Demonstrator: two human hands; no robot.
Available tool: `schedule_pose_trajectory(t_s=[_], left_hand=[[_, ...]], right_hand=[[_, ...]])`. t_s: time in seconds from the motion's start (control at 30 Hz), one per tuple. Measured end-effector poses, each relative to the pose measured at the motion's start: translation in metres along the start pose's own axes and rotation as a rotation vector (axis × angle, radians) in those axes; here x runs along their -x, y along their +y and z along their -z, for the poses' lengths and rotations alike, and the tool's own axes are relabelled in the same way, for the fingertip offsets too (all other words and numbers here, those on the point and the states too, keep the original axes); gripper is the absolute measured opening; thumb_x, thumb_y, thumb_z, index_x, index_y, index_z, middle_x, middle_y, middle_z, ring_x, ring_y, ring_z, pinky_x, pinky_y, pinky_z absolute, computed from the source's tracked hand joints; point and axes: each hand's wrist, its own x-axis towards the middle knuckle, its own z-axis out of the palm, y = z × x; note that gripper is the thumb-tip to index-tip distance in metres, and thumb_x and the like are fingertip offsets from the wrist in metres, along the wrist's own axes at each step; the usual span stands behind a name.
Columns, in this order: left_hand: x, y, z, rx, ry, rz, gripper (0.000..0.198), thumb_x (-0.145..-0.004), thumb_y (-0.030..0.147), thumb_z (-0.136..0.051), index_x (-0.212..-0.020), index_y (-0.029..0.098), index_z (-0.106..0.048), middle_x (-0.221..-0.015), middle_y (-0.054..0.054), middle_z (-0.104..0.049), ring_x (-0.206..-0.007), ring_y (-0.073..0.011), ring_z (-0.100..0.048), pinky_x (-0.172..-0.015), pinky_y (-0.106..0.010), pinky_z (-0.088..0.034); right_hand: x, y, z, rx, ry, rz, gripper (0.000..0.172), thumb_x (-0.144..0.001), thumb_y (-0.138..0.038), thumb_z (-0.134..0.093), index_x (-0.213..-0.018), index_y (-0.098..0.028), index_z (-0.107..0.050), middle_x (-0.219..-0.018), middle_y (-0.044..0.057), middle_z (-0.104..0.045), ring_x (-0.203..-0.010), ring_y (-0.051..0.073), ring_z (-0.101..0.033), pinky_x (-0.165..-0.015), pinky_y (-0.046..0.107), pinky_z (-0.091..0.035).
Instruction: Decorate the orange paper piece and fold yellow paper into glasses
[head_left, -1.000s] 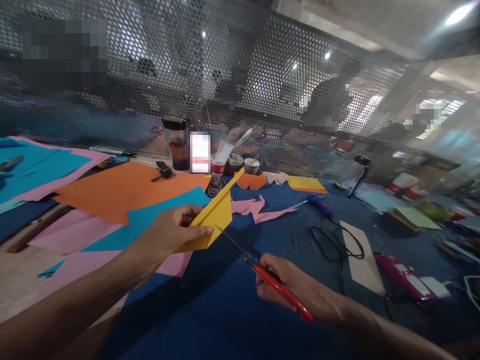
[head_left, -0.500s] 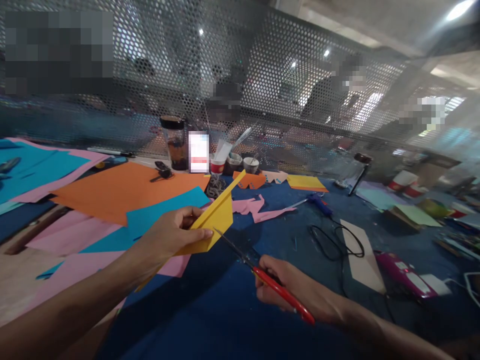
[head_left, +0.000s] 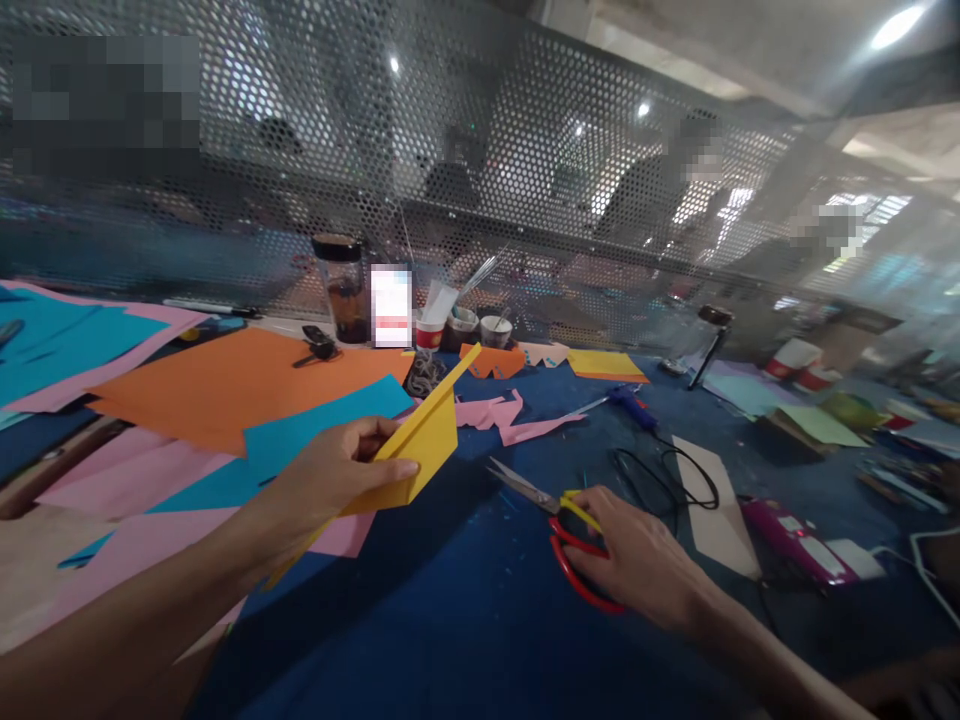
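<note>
My left hand (head_left: 356, 465) pinches a folded piece of yellow paper (head_left: 435, 445) between thumb and fingers, holding it tilted above the table. Some of the paper's lower part is hidden behind the hand. In my right hand (head_left: 634, 555) is a pair of scissors (head_left: 559, 510) with one red and one yellow handle loop. The blades point up and left, slightly parted, a short way right of the paper and not touching it. Under the left arm lie pink paper (head_left: 180, 540) and blue paper (head_left: 330, 425).
A large orange sheet (head_left: 195, 390) lies at the left, with keys (head_left: 319, 345) on it. Behind stand a jar (head_left: 345, 295), a lit phone (head_left: 391, 305) and paper cups (head_left: 430, 335). A blue glue gun (head_left: 634, 408) with its cable and a magenta device (head_left: 799, 540) lie right.
The scissors have drawn away from the yellow paper to the right and turned, so both handle loops now show. My left hand keeps its hold on the paper. The view has shifted slightly.
</note>
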Motion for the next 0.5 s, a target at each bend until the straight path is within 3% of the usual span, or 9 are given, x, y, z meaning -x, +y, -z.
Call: schedule_pose_trajectory(t_s=[0.17,0.3,0.4,0.5], left_hand=[[0.000,-0.005,-0.009,-0.019,-0.062,-0.013,0.050,-0.060,0.054,-0.085,-0.095,0.023,-0.067,-0.095,-0.009,-0.081,-0.087,-0.0308,-0.076,-0.074,-0.038,-0.057],[0.003,-0.010,-0.013,0.042,-0.116,0.006,0.052,-0.064,0.060,-0.083,-0.097,0.022,-0.068,-0.090,-0.008,-0.079,-0.080,-0.0276,-0.074,-0.067,-0.033,-0.053],[0.006,-0.013,-0.018,0.078,-0.187,0.011,0.050,-0.070,0.063,-0.080,-0.096,0.021,-0.070,-0.085,-0.006,-0.076,-0.073,-0.0238,-0.070,-0.063,-0.030,-0.050],[0.013,-0.014,-0.024,0.092,-0.281,0.036,0.050,-0.070,0.065,-0.080,-0.093,0.021,-0.071,-0.080,-0.004,-0.074,-0.067,-0.0206,-0.066,-0.059,-0.028,-0.047]], right_hand=[[0.001,0.015,0.001,0.088,0.055,0.089,0.035,-0.095,-0.040,-0.065,-0.126,-0.024,-0.064,-0.123,0.011,-0.064,-0.117,0.033,-0.063,-0.099,0.047,-0.046],[0.001,0.004,0.012,0.057,0.180,0.170,0.029,-0.096,-0.039,-0.067,-0.121,-0.026,-0.068,-0.131,0.011,-0.063,-0.124,0.032,-0.060,-0.105,0.047,-0.045],[-0.007,-0.014,0.018,-0.099,0.254,0.205,0.025,-0.100,-0.042,-0.063,-0.118,-0.025,-0.068,-0.120,0.009,-0.069,-0.113,0.027,-0.065,-0.098,0.042,-0.050],[-0.023,-0.034,0.015,-0.425,0.142,0.201,0.035,-0.099,-0.047,-0.064,-0.123,-0.022,-0.067,-0.111,0.007,-0.072,-0.100,0.022,-0.068,-0.090,0.036,-0.054]])
